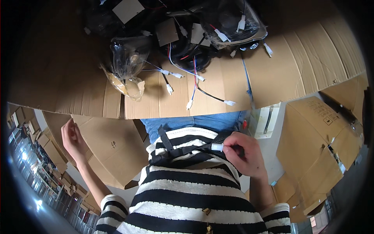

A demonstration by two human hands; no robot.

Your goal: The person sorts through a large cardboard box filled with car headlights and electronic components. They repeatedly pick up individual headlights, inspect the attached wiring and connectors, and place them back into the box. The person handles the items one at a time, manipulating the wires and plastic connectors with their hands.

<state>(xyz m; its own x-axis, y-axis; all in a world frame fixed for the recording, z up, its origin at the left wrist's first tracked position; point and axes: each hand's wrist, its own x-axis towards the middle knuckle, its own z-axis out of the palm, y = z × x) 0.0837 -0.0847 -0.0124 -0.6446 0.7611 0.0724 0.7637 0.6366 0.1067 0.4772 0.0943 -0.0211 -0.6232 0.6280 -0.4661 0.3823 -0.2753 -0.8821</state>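
My right hand (246, 155) is closed in front of my waist, with thumb and forefinger pinching a small white plastic connector (217, 147). Dark cord or strap lies just beside the connector against my striped top; whether it joins the connector I cannot tell. Held out to the left, my left hand (73, 139) is empty with loosely bent fingers, near a cardboard box (103, 144). Ahead, on a cardboard-covered surface (156, 109), lie black wired units (194, 60). Their red, blue, white and black wires end in white connectors (189, 104).
Clear plastic wrap (130, 54) and a torn tan strip (117, 82) lie among the units. To the right stands a large cardboard box (311, 148). A white sheet with a dark strip (267, 121) is below the surface's edge. Shelves with boxes (48, 152) line the far left.
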